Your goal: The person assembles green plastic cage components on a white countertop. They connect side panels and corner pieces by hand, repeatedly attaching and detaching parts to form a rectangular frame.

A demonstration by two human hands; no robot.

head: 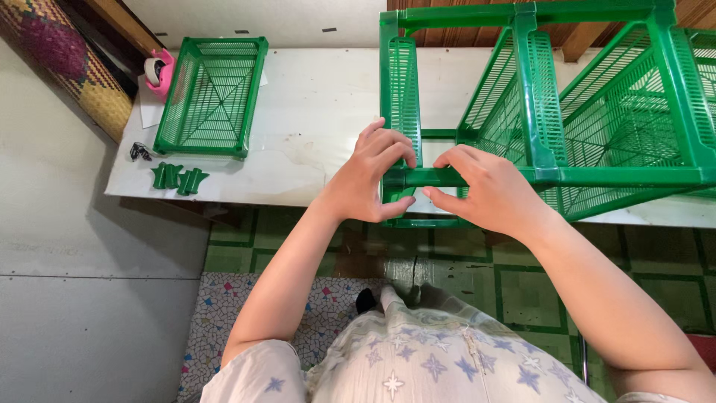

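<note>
head camera looks steeply down, close.

No pkgs, labels, signs or screens in view.

Loose green tray [211,97], pink tape dispenser [159,73], small green connectors [179,177], woven mat [67,56].

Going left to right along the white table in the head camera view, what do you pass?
Pink tape dispenser → small green connector pieces → loose green tray → left hand → right hand → green rack, the hands gripping its front bar.
</note>
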